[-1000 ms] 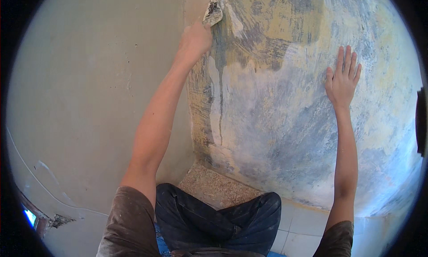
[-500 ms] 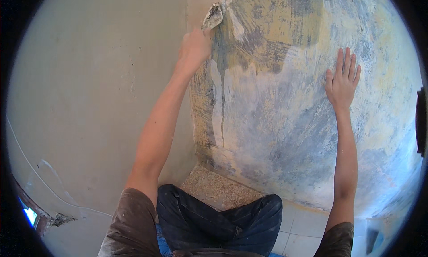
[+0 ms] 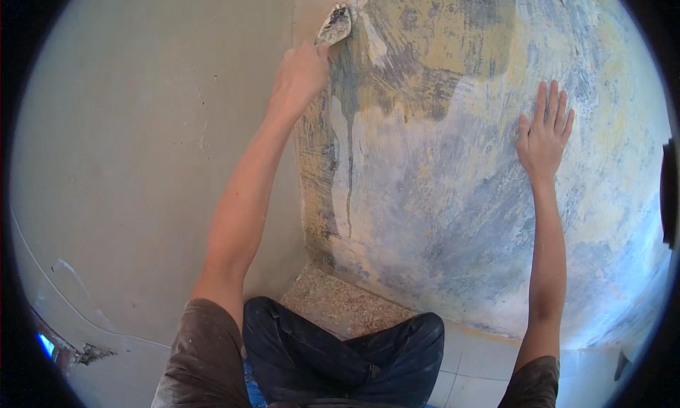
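My left hand (image 3: 304,75) is wrapped round the handle of a small trowel (image 3: 334,25), high up by the corner where two walls meet. Its rounded blade is caked with pale and dark residue and lies at the edge of the patchy wall (image 3: 425,188). The handle is mostly hidden by my fingers. On the right, my right hand (image 3: 544,142) rests flat against the same wall, fingers spread, holding nothing. That wall shows scraped yellow, grey and white patches, with a dark wet streak (image 3: 350,174) running down below the trowel.
A smooth greenish-grey wall (image 3: 142,139) stands to the left, with a thin white cable (image 3: 64,295) along its lower part. Crumbled debris (image 3: 340,302) lies on the floor at the corner, in front of my crossed legs (image 3: 347,358). Pale floor tiles (image 3: 474,365) show at right.
My left hand and the trowel have shifted very slightly left within the view, as has the whole corner. My right hand stays flat on the wall.
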Demonstrator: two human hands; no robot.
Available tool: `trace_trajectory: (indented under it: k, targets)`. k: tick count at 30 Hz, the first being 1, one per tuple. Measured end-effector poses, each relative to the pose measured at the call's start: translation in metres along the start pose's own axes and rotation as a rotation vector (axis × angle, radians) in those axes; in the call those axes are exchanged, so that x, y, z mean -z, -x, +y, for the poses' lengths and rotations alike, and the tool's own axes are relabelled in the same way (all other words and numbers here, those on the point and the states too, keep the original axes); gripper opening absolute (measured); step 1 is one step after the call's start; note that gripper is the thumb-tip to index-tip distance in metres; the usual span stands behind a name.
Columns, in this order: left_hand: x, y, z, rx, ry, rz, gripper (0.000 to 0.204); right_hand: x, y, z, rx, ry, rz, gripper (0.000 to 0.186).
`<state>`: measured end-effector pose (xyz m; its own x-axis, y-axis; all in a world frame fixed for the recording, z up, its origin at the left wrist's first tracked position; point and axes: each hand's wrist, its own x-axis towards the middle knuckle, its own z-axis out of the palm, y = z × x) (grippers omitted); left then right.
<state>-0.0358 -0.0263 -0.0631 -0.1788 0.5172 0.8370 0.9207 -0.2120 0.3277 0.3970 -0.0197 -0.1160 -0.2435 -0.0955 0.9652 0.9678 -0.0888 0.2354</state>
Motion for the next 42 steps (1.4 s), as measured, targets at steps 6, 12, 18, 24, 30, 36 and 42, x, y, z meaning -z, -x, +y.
trace_trajectory:
  k: [6, 12, 18, 24, 30, 36, 42]
  targets:
    - [-0.01, 0.001, 0.009, 0.064, 0.008, 0.017, 0.048, 0.003, 0.002, 0.003, 0.001, 0.03, -0.015, 0.064]
    - [0.011, -0.071, 0.017, -0.034, 0.008, 0.213, 0.048, 0.001, -0.002, -0.003, -0.002, 0.008, -0.008, 0.065]
    - [0.014, -0.053, 0.01, 0.028, 0.022, 0.112, 0.051, 0.005, 0.002, 0.002, -0.012, 0.021, -0.052, 0.064]
    - [0.009, -0.002, -0.012, 0.028, 0.045, 0.106, 0.048, 0.002, 0.001, -0.001, -0.015, 0.02, -0.038, 0.064]
    - [0.008, 0.029, -0.003, 0.032, 0.018, 0.011, 0.045, 0.003, 0.002, -0.001, -0.007, 0.027, -0.032, 0.063]
    - [0.016, 0.028, -0.002, 0.021, 0.029, 0.01, 0.045, 0.003, 0.001, 0.001, -0.002, 0.013, -0.017, 0.063]
    - [0.013, 0.024, 0.001, -0.032, 0.047, 0.021, 0.044, 0.003, 0.002, 0.001, 0.0, 0.018, -0.018, 0.064]
